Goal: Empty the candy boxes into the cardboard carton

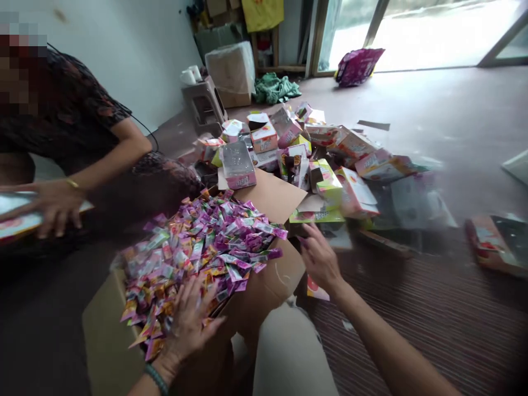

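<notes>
A cardboard box (272, 280) in front of me is heaped with several small purple, pink and orange candy packets (206, 242). My left hand (192, 319) lies flat on the near side of the heap, fingers spread. My right hand (319, 258) reaches past the box's right corner toward a green and white carton (317, 217) on the floor. Its fingers are loosely curled and blurred, and I see nothing held in them.
A pile of opened candy cartons (330, 159) covers the floor behind the box. On the left another person leans in, a hand (55, 206) on a flat package. A stool (204, 104), a wrapped box (231, 71) and a purple bag (357, 66) stand farther back.
</notes>
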Available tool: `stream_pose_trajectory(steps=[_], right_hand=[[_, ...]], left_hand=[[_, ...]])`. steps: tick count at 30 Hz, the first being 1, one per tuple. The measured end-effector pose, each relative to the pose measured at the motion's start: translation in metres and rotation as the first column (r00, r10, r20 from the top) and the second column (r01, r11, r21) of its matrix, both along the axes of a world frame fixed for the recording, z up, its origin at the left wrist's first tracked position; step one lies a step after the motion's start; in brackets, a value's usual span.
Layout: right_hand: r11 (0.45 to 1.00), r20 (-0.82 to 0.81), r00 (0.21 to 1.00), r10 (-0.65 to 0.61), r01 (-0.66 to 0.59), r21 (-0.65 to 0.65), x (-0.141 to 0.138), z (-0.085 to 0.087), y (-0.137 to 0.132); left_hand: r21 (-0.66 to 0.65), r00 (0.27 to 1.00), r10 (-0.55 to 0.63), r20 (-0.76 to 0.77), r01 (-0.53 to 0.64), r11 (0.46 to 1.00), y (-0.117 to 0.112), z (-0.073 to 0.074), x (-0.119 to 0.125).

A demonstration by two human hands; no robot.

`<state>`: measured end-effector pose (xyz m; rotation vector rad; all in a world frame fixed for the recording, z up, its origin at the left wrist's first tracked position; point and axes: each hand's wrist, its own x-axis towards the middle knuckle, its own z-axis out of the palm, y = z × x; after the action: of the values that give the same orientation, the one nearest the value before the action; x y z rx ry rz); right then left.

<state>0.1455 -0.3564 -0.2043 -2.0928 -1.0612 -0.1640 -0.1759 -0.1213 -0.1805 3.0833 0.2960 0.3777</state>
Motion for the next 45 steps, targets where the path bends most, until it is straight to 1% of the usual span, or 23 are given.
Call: stream_pose_trajectory(steps=[1, 3, 6, 8, 12, 15, 17, 19, 20, 23, 24, 25, 27, 28, 29, 30, 31, 33, 36, 38, 41, 43, 45], right_hand=[[0.994, 0.011, 0.995, 0.099, -0.098, -0.05, 0.001, 0.014, 0.029], [0.951, -0.033, 0.975, 0.219, -0.221, -0.217, -0.01, 0.027, 0.078], [0.838, -0.133, 0.952, 0.275, -0.305, -0.453, -0.045, 0.02, 0.13], [0.781, -0.152, 0.94, 0.304, -0.337, -0.525, -0.067, 0.008, 0.151], [0.74, -0.12, 0.936, 0.331, -0.337, -0.582, -0.088, -0.01, 0.171], [0.712, -0.116, 0.942, 0.316, -0.316, -0.627, -0.088, -0.015, 0.179], [0.696, -0.144, 0.942, 0.304, -0.323, -0.641, -0.086, -0.011, 0.181], [0.665, -0.229, 0.93, 0.286, -0.365, -0.652, -0.082, 0.0, 0.183], [0.631, -0.294, 0.914, 0.279, -0.405, -0.661, -0.08, 0.01, 0.183], [0.502, -0.448, 0.845, 0.292, -0.535, -0.68, -0.07, 0.047, 0.186], [0.496, -0.449, 0.839, 0.309, -0.545, -0.676, -0.065, 0.061, 0.189], [0.531, -0.416, 0.852, 0.319, -0.524, -0.666, -0.059, 0.076, 0.195], [0.701, -0.265, 0.927, 0.266, -0.375, -0.607, -0.042, 0.102, 0.213], [0.792, -0.165, 0.967, 0.195, -0.255, -0.554, -0.03, 0.112, 0.227], [0.859, -0.069, 0.993, 0.101, -0.122, -0.497, -0.016, 0.119, 0.242], [0.895, 0.008, 1.0, 0.006, -0.002, -0.447, 0.0, 0.124, 0.258], [0.902, 0.055, 0.995, -0.079, 0.095, -0.422, 0.016, 0.126, 0.274], [0.863, 0.053, 0.974, -0.219, 0.219, -0.455, 0.048, 0.121, 0.304], [0.775, -0.101, 0.914, -0.394, 0.271, -0.571, 0.081, 0.1, 0.332], [0.769, -0.15, 0.884, -0.443, 0.288, -0.571, 0.089, 0.086, 0.337], [0.817, -0.126, 0.904, -0.409, 0.301, -0.492, 0.089, 0.081, 0.33], [0.855, -0.047, 0.943, -0.329, 0.276, -0.438, 0.089, 0.091, 0.32], [0.889, 0.115, 0.967, -0.227, 0.254, -0.381, 0.095, 0.11, 0.309]], left_hand=[[0.05, 1.0, -0.027, 0.013, 0.026, 0.998, -0.01, 0.002, -0.004], [0.134, 0.999, -0.045, 0.015, 0.042, 0.99, -0.024, 0.001, -0.008], [0.19, 0.998, 0.058, 0.004, -0.057, 0.98, -0.02, -0.014, -0.015], [0.193, 0.989, 0.143, -0.027, -0.135, 0.972, -0.004, -0.029, -0.021], [0.168, 0.981, 0.153, -0.12, -0.132, 0.977, 0.025, -0.065, -0.036], [0.149, 0.968, 0.214, -0.131, -0.194, 0.97, 0.027, -0.09, -0.04], [0.148, 0.959, 0.254, -0.128, -0.235, 0.961, 0.023, -0.101, -0.039], [0.158, 0.958, 0.266, -0.107, -0.247, 0.956, 0.02, -0.11, -0.039], [0.169, 0.96, 0.268, -0.084, -0.251, 0.953, 0.019, -0.115, -0.038], [0.193, 0.964, 0.264, -0.013, -0.257, 0.947, 0.022, -0.126, -0.038], [0.186, 0.963, 0.269, -0.006, -0.263, 0.947, 0.023, -0.129, -0.038], [0.17, 0.961, 0.277, -0.008, -0.271, 0.947, 0.024, -0.131, -0.039], [0.127, 0.95, 0.313, -0.022, -0.307, 0.943, 0.024, -0.135, -0.04], [0.109, 0.941, 0.336, -0.023, -0.332, 0.937, 0.023, -0.137, -0.04], [0.095, 0.932, 0.361, -0.026, -0.357, 0.929, 0.022, -0.139, -0.04], [0.088, 0.922, 0.386, -0.033, -0.382, 0.92, 0.02, -0.141, -0.039], [0.087, 0.91, 0.412, -0.049, -0.407, 0.909, 0.018, -0.143, -0.039], [0.1, 0.893, 0.441, -0.088, -0.432, 0.896, 0.015, -0.146, -0.038], [0.154, 0.904, 0.423, -0.06, -0.41, 0.899, 0.014, -0.146, -0.037], [0.202, 0.933, 0.36, 0.004, -0.353, 0.913, 0.016, -0.143, -0.037], [0.252, 0.968, 0.246, 0.053, -0.251, 0.935, 0.02, -0.135, -0.037], [0.251, 0.976, 0.209, 0.061, -0.217, 0.943, 0.022, -0.13, -0.036], [0.24, 0.977, 0.202, 0.064, -0.212, 0.947, 0.022, -0.126, -0.035]])
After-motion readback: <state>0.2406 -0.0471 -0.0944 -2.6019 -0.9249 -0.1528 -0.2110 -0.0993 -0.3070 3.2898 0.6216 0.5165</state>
